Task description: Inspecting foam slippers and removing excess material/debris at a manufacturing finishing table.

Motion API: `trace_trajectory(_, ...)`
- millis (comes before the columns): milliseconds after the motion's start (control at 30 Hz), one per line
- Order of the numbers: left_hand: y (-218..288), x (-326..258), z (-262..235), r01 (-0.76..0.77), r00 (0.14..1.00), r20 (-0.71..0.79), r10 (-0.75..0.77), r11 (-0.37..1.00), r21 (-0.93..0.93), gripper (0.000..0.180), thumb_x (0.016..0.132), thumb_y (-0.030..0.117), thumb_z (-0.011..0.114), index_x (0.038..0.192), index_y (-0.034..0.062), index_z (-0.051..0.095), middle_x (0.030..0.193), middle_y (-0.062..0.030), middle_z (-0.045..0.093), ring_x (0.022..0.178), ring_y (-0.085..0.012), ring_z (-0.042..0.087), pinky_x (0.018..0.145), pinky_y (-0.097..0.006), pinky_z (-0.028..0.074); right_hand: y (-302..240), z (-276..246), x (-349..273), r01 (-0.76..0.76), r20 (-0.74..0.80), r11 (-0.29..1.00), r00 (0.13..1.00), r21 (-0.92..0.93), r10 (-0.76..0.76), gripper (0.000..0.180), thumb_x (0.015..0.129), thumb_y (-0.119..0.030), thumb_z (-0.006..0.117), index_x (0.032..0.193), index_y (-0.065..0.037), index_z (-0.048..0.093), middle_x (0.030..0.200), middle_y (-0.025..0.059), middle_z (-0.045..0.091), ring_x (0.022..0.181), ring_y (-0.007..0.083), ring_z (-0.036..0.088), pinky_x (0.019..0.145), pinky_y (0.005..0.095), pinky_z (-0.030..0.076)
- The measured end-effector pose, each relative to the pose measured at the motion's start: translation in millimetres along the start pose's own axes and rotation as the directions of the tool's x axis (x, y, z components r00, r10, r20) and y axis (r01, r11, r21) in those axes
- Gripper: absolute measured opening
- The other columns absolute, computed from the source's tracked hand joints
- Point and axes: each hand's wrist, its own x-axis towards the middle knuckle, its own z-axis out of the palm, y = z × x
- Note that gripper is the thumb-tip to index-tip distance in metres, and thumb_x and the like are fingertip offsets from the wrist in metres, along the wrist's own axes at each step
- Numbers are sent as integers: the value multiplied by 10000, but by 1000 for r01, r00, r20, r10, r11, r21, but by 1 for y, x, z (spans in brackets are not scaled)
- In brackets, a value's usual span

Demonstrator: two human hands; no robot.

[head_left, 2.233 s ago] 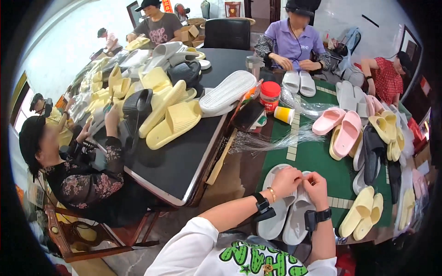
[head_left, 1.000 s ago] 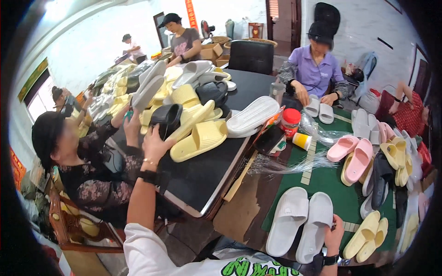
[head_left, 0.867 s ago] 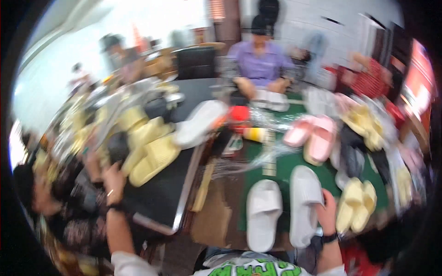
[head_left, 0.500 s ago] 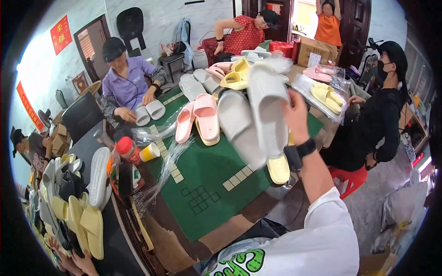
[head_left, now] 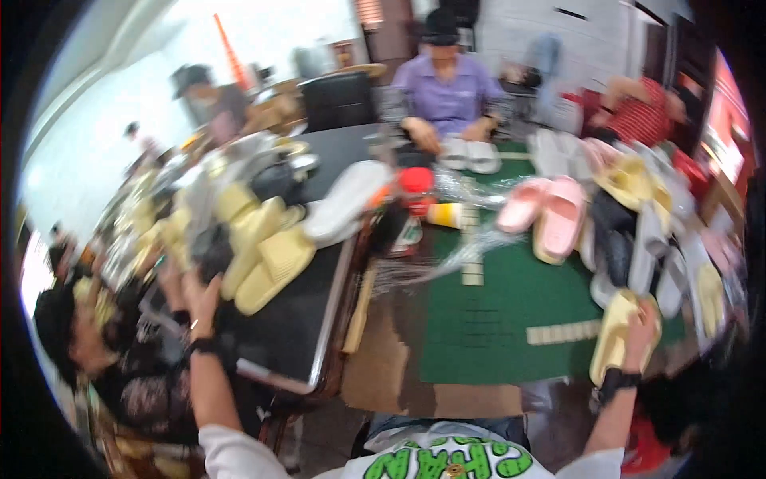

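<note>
Left of the green mat (head_left: 511, 287), the left hand (head_left: 201, 302) sits beside a dark slipper (head_left: 214, 249), while rightward the right hand (head_left: 641, 329) covers a yellow slipper (head_left: 610, 329), finger grips too blurred to tell.

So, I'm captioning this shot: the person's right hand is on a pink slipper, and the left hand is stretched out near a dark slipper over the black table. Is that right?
Not quite: the head view shows the right hand on a yellow slipper, not a pink one. The left hand part stands.
</note>
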Motion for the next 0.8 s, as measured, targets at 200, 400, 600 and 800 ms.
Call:
trace_trajectory(200,-6,21,-30,98,995,4,-98,985,-139,794,728,403,780,1299,-68,493,1313,-261,524,1253,-388,466,1047,-414,362,-16,70,-28,10,112,999,994,-31,-6,331,904,-20,508,1232,6,542,1197,92,560,996,171,535,859,283,439)
trace_trajectory(400,-17,38,-43,291,927,307,-215,928,-231,700,709,422,804,1171,-57,585,1051,-174,670,1020,-260,630,878,-338,470,-27,112,-71,36,268,999,962,19,-40,237,862,17,526,1093,0,577,1241,112,534,1021,182,534,834,277,446)
trace_trajectory(600,-23,30,-55,390,917,289,-275,772,-502,287,741,172,779,908,-12,635,769,-23,619,696,-123,573,624,-273,459,-65,132,-81,-38,388,999,921,27,25,199,831,25,550,1023,-12,591,1239,94,548,894,149,564,743,262,461)
trace_trajectory(800,132,-15,-125,466,885,444,-143,285,-837,410,835,30,672,1223,-39,559,1102,-94,662,927,-155,646,803,-279,529,-98,148,-80,-181,500,962,864,206,55,185,840,18,543,1013,-13,602,1157,74,597,804,120,586,710,253,481)
